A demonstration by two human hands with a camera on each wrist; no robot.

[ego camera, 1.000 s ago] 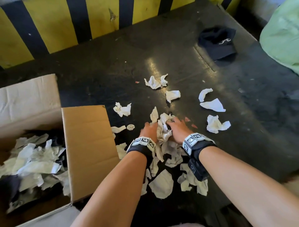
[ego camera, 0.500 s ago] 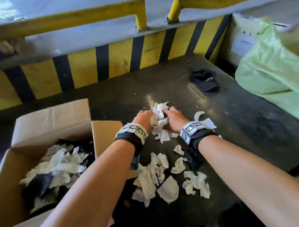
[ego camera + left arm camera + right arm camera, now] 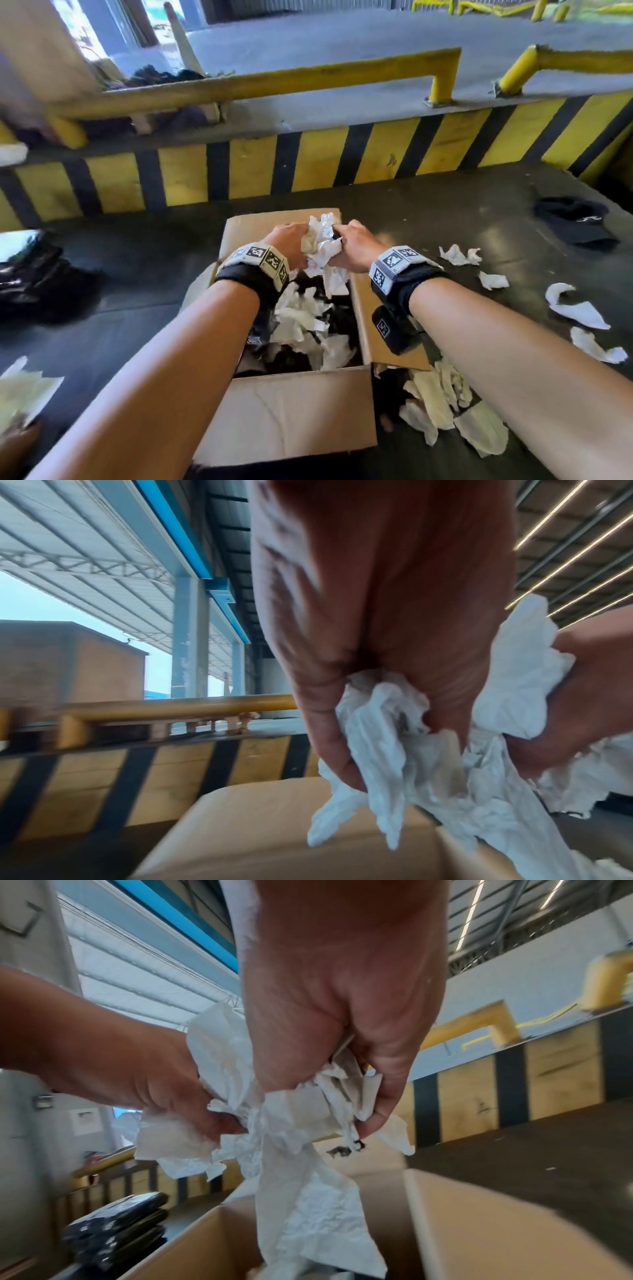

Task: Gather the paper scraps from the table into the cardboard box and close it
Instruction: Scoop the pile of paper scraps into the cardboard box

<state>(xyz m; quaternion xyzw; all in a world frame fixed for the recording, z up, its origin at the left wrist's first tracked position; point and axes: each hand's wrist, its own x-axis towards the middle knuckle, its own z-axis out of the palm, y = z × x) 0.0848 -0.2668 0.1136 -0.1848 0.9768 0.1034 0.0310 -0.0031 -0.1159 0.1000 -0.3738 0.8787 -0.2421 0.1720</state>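
Both hands hold one bunch of crumpled white paper scraps [image 3: 321, 247] above the open cardboard box [image 3: 291, 414]. My left hand [image 3: 291, 244] grips it from the left and my right hand [image 3: 354, 246] from the right, fingers curled round the paper. In the left wrist view the fingers [image 3: 337, 739] clutch hanging scraps [image 3: 394, 764] over a box flap [image 3: 274, 831]. The right wrist view shows a long scrap [image 3: 308, 1204] dangling into the box [image 3: 479, 1218]. White scraps [image 3: 301, 322] and dark material lie inside the box. More scraps [image 3: 445, 404] lie on the dark table right of it.
Loose scraps [image 3: 579, 311] are scattered at the right. A black cap [image 3: 575, 219] lies far right and black bags [image 3: 34, 274] sit at the left. A yellow-and-black striped wall [image 3: 308, 164] with a yellow rail [image 3: 257, 82] bounds the far edge. Pale paper [image 3: 24, 394] lies at bottom left.
Both hands have lifted the bunch of scraps off the table and carried it left, from the scatter to above the open box. The head view has swung with them.
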